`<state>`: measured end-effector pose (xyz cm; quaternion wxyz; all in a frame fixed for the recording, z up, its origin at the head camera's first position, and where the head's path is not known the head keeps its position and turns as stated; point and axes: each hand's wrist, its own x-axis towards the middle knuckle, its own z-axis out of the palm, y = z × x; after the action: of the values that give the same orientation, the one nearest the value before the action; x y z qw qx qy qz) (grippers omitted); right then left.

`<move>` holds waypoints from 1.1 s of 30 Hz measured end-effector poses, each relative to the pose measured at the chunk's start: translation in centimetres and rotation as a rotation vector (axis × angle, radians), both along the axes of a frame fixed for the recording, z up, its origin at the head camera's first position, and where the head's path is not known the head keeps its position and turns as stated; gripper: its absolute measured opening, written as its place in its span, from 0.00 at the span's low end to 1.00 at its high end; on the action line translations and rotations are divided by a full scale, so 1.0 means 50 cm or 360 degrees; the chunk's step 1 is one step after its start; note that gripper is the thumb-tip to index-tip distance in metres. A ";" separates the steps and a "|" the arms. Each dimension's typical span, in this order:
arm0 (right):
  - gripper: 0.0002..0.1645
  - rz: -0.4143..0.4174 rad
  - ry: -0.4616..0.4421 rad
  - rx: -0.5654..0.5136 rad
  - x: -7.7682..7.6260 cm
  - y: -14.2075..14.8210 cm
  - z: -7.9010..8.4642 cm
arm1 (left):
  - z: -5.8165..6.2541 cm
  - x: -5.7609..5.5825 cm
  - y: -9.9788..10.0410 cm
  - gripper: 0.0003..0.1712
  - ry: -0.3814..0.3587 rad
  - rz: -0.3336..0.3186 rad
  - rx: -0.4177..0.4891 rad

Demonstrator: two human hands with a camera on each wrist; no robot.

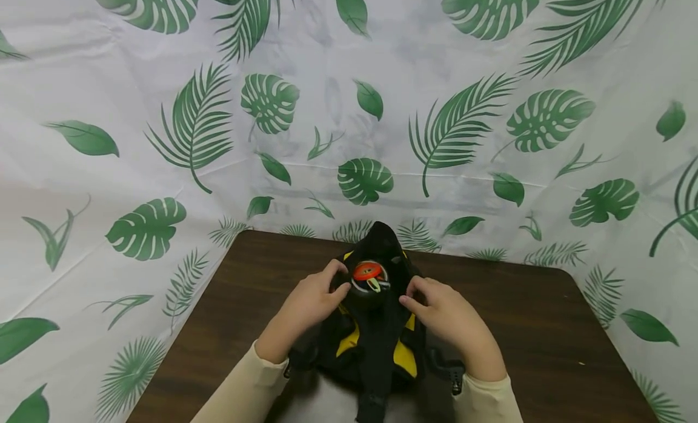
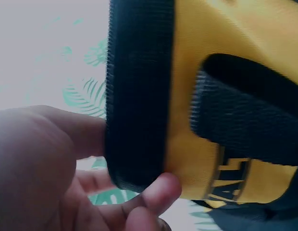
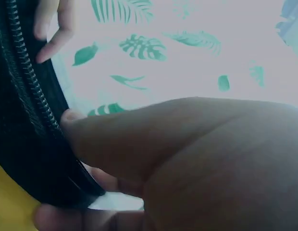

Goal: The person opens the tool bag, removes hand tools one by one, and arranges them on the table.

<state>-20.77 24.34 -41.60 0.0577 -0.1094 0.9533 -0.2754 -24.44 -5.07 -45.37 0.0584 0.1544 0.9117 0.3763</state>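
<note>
Bag (image 1: pixel 353 329) question: the black and yellow one sitting on the table right between the two hands, how would that handle? Looks kinda floppy to me.

Yeah, I'd guess soft and light-ish, though no way to tell what's inside. The black edge (image 2: pixel 139 96) looks firmer than the yellow cloth, so that's where I'd grab it. Woven stuff, so probably not slippery, and nothing about the fabric says fragile. I'd go easier on the round red piece (image 1: pixel 368 271) between the fingertips, it looks hard.

And what are the hands doing?

Both pinching, pretty much closed. Left hand (image 1: pixel 312 296) has the edge between thumb and fingers, and right hand (image 1: pixel 444 308) has thumb and fingers on either side of the rim with the zip (image 3: pixel 29 67).

Looks-wise?

Mostly black, yellow panels, a wide strap (image 1: pixel 376 356) running from between the hands toward the person. Black loop (image 2: pixel 235 110) and some dark lettering (image 2: pixel 230 178) by the left fingertips, can't read the whole word. Red piece has a pale tab and a silvery ring.

Around it?

Dark wood table (image 1: pixel 518 326) under and either side of the hands, white leafy backdrop (image 1: pixel 327 77) beyond them.
</note>
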 end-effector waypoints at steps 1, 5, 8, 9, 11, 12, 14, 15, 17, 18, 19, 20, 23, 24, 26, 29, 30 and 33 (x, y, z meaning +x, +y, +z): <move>0.13 -0.0032 -0.0022 -0.0009 -0.001 0.002 0.000 | 0.003 0.000 -0.003 0.22 -0.0009 0.0001 -0.0005; 0.13 -0.0185 -0.0011 0.0001 -0.006 0.012 0.000 | 0.010 -0.005 -0.025 0.28 -0.0038 0.0027 -0.0012; 0.09 -0.0261 -0.0017 0.0031 -0.010 0.031 0.001 | 0.010 -0.014 -0.042 0.29 -0.0037 0.0065 -0.0012; 0.09 -0.0278 -0.0032 0.0035 -0.011 0.039 0.003 | 0.010 -0.018 -0.047 0.29 -0.0029 0.0082 -0.0012; 0.13 -0.0291 -0.0061 0.0035 -0.015 0.055 0.004 | 0.011 -0.024 -0.058 0.28 -0.0020 0.0114 -0.0007; 0.14 -0.0296 -0.0070 0.0026 -0.017 0.063 0.005 | 0.011 -0.028 -0.063 0.28 -0.0018 0.0129 -0.0005; 0.16 -0.0303 -0.0055 0.0004 -0.021 0.076 0.006 | 0.014 -0.033 -0.073 0.29 -0.0012 0.0155 0.0010; 0.16 -0.0305 -0.0040 -0.0006 -0.023 0.081 0.006 | 0.016 -0.036 -0.078 0.30 -0.0009 0.0166 0.0017; 0.16 -0.0310 -0.0007 -0.0035 -0.025 0.091 0.007 | 0.019 -0.039 -0.087 0.30 -0.0006 0.0183 0.0034; 0.16 -0.0317 0.0005 -0.0043 -0.025 0.095 0.007 | 0.020 -0.041 -0.090 0.30 -0.0001 0.0191 0.0043; 0.16 -0.0319 0.0015 -0.0049 -0.028 0.101 0.008 | 0.023 -0.044 -0.093 0.31 0.0009 0.0200 0.0049; 0.16 -0.0323 0.0016 -0.0056 -0.030 0.106 0.009 | 0.025 -0.046 -0.095 0.30 0.0018 0.0212 0.0057; 0.17 -0.0334 0.0002 -0.0066 -0.036 0.120 0.010 | 0.026 -0.052 -0.100 0.30 0.0069 0.0241 0.0082; 0.17 -0.0336 -0.0007 -0.0065 -0.037 0.124 0.010 | 0.026 -0.054 -0.102 0.30 0.0084 0.0253 0.0085; 0.17 -0.0333 -0.0026 -0.0068 -0.040 0.131 0.008 | 0.023 -0.055 -0.106 0.29 0.0104 0.0267 0.0096; 0.16 -0.0311 -0.0085 -0.0090 -0.038 0.141 0.004 | 0.018 -0.056 -0.111 0.29 0.0083 0.0273 0.0101; 0.16 -0.0299 -0.0108 -0.0098 -0.037 0.144 0.003 | 0.016 -0.056 -0.113 0.29 0.0071 0.0276 0.0101; 0.15 -0.0270 -0.0165 -0.0140 -0.036 0.154 0.003 | 0.015 -0.059 -0.116 0.28 0.0047 0.0286 0.0102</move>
<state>-22.59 32.05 -41.46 0.0786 -0.0165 0.9419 -0.3261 -27.39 -10.89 -44.61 0.0059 0.0793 0.9100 0.4068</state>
